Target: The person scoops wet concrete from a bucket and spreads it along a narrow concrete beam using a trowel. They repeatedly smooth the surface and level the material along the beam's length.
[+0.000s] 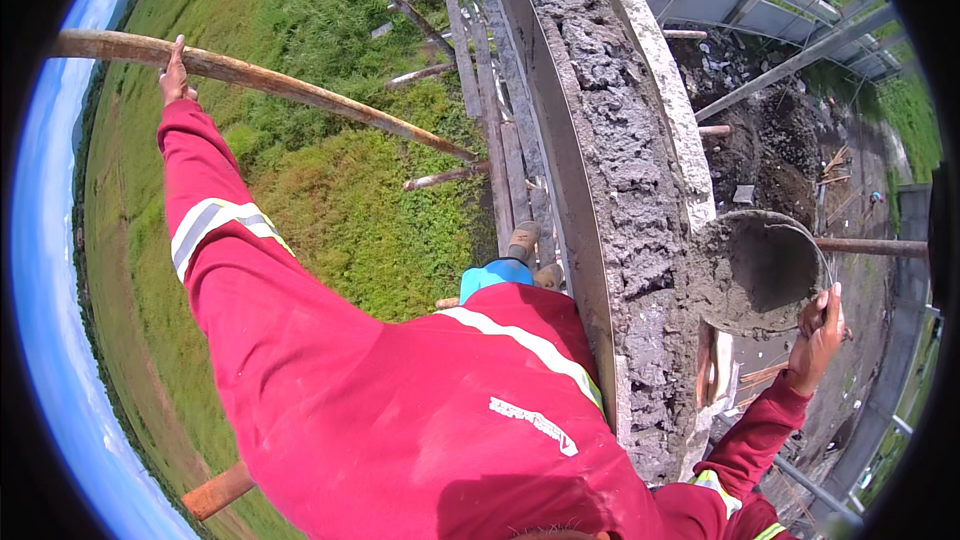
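Observation:
My left hand (177,78) reaches out to the upper left and is closed round a rusty metal pole (320,98). At the right, my right hand (822,332) grips the rim of a round bucket (778,265) coated in wet grey mortar. The bucket lies tipped, its mouth turned toward me and its left side against the top of a narrow wall. Rough grey mortar (625,140) covers that wall top, running from the far edge down beside my body. A smooth board or plate (565,130) lines the wall's left face.
My feet (524,240) stand on narrow scaffold planks (498,155) left of the wall, high above grass (350,170). Another rusty pole (218,492) sticks out at lower left. Right of the wall, far below, lie soil (790,140) and debris, with a horizontal pipe (875,247) behind the bucket.

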A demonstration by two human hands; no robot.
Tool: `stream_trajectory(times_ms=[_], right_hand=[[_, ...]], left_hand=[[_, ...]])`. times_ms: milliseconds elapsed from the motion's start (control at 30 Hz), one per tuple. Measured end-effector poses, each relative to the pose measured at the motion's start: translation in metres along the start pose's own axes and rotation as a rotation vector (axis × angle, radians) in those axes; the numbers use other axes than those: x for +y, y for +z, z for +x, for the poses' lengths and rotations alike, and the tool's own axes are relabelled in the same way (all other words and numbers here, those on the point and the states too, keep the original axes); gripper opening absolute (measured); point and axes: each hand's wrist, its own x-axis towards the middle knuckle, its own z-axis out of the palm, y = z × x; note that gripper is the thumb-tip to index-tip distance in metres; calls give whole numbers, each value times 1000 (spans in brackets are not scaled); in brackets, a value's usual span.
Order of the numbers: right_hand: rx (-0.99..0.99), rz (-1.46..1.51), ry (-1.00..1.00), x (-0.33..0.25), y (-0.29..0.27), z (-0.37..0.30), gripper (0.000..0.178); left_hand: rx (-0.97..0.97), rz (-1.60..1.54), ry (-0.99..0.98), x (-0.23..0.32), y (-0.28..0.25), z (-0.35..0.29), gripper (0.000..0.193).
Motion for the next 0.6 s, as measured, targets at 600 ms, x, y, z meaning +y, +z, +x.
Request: stream_trajectory(times_ms=[600], right_hand=[[-234,83,-526,-255,89,-81,29]], left_hand=[[403,210,237,-72,57,60,77]])
